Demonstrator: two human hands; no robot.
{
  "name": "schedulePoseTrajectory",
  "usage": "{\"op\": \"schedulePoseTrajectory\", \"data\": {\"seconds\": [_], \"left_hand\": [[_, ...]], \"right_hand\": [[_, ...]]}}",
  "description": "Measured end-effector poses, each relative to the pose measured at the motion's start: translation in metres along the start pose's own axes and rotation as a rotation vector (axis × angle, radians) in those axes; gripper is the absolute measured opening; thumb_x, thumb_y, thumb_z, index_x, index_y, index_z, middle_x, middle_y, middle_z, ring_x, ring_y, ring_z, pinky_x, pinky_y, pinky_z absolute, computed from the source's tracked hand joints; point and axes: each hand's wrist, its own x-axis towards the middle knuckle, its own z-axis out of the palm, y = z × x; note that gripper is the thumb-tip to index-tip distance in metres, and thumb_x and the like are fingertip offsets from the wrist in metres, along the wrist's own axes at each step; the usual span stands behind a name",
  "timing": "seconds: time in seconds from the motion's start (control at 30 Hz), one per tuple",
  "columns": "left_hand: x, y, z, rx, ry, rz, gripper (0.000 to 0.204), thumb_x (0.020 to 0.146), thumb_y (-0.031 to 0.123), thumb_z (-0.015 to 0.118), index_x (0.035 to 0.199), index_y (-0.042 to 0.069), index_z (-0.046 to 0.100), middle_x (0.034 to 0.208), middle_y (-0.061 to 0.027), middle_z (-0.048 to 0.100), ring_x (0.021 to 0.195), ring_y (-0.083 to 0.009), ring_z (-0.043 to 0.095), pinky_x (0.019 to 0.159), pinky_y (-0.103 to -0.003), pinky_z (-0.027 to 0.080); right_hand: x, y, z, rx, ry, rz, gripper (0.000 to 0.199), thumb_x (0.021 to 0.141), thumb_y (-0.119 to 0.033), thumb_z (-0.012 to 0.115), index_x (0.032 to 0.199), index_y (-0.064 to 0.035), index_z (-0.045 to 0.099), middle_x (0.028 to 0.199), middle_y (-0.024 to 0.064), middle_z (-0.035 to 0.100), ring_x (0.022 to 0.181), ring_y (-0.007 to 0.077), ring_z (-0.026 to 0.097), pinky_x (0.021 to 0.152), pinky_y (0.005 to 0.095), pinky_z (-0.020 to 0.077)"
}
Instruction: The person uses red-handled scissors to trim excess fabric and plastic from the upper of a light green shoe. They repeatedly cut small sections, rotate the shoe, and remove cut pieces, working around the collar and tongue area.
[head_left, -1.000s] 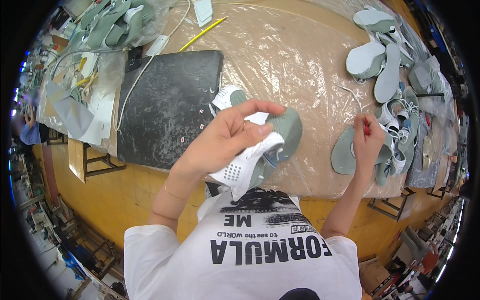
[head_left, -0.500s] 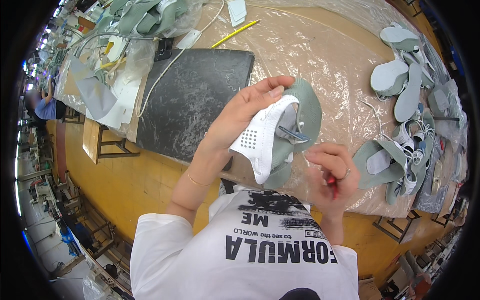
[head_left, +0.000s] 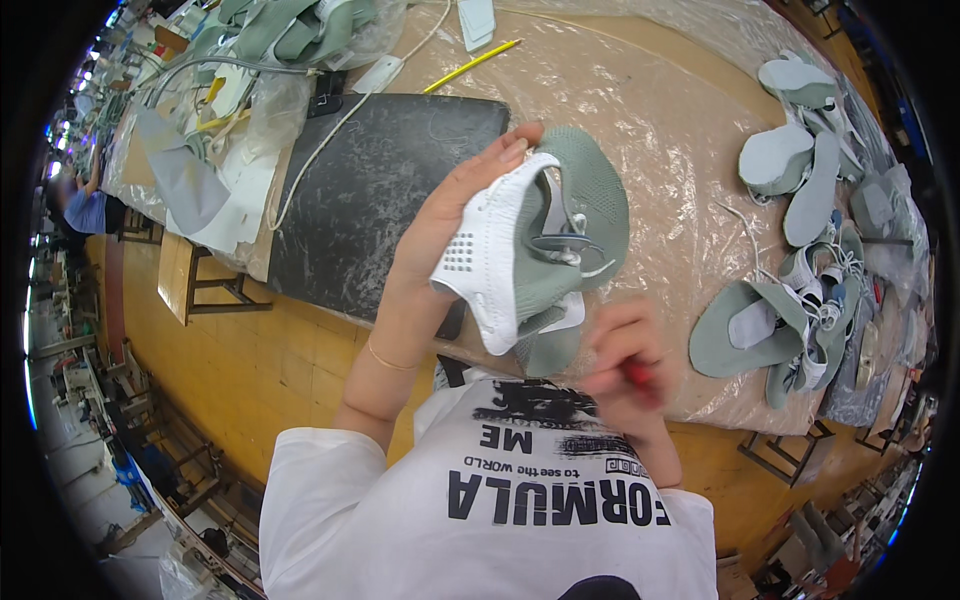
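A grey-green knit shoe upper (head_left: 595,190) with a white perforated side overlay is raised over the table. My left hand (head_left: 432,235) is closed around its white side, with the fingertips at the upper's top edge. White lace ends and a blue-grey tongue piece (head_left: 565,243) show in the upper's opening. My right hand (head_left: 622,345) is just right of the upper and apart from it, smeared by motion. Its fingers are curled around a small red object (head_left: 640,374), too blurred to name.
A black board (head_left: 390,180) lies at the left of the plastic-covered table (head_left: 660,110). A yellow pencil-like stick (head_left: 472,67) and a white cord (head_left: 325,145) are behind. Other uppers (head_left: 745,330) are piled right, more (head_left: 300,30) at far left. A person (head_left: 85,208) works in the left distance.
My left hand has shifted left with the upper and turned it, showing more of the opening and laces. My right hand has moved left and slightly down with the red object.
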Motion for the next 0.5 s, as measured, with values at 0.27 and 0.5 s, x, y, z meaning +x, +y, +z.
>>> {"op": "schedulePoseTrajectory", "data": {"seconds": [0.27, 0.5], "left_hand": [[-0.003, -0.009, 0.001, -0.212, -0.015, -0.098, 0.027, 0.093, 0.014, 0.054, 0.118, 0.004, 0.058, 0.111, -0.0059, 0.062, 0.100, -0.0121, 0.061, 0.085, -0.024, 0.050], [-0.006, -0.015, 0.003, -0.187, 0.109, -0.109, 0.027, 0.093, 0.016, 0.057, 0.117, 0.004, 0.059, 0.111, -0.0034, 0.062, 0.098, -0.0110, 0.061, 0.085, -0.024, 0.049]], "right_hand": [[0.017, 0.002, 0.001, -0.578, -0.027, -0.359, 0.028, 0.070, -0.023, 0.076, 0.096, -0.0152, 0.068, 0.098, 0.0054, 0.062, 0.072, 0.0119, 0.056, 0.055, 0.0217, 0.0374], [0.022, 0.005, 0.005, -0.530, -0.010, -0.402, 0.017, 0.074, -0.011, 0.067, 0.091, -0.0144, 0.068, 0.087, 0.0031, 0.062, 0.073, 0.0149, 0.057, 0.058, 0.0245, 0.0395]]}}
